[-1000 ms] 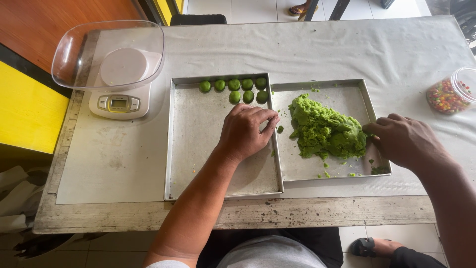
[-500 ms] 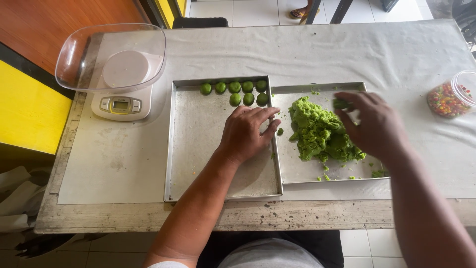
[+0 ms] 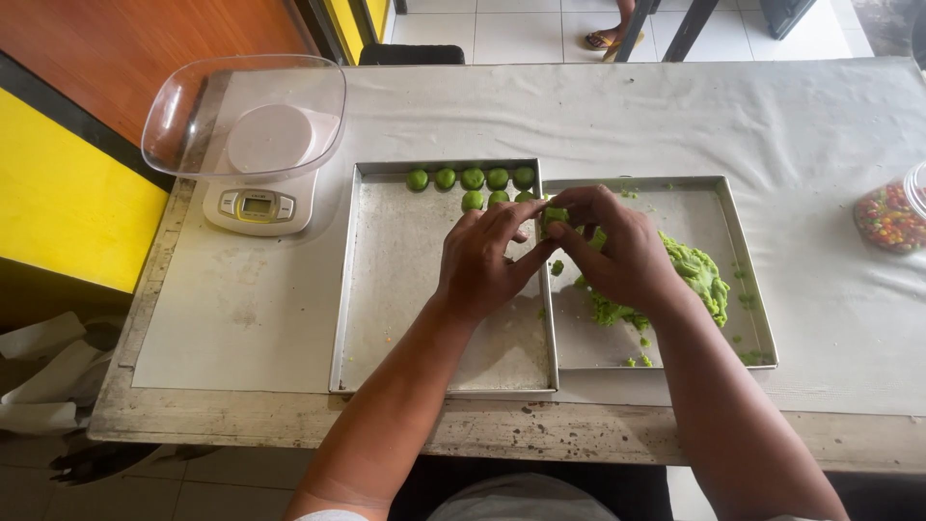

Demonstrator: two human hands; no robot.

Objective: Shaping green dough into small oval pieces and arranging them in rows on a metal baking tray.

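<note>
Green dough pinch (image 3: 555, 215) now sits between both my hands, right hand (image 3: 622, 253) back from the mound (image 3: 694, 275), left hand (image 3: 482, 265) joining.

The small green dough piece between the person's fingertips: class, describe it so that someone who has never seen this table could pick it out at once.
Start at the two metal trays side by side: the left tray holds a row of rolled green balls, the right tray a rough green dough heap. Over the seam between them, the left hand and right hand meet. The small green dough piece is pinched there, the only dough lifted off a tray.
</note>
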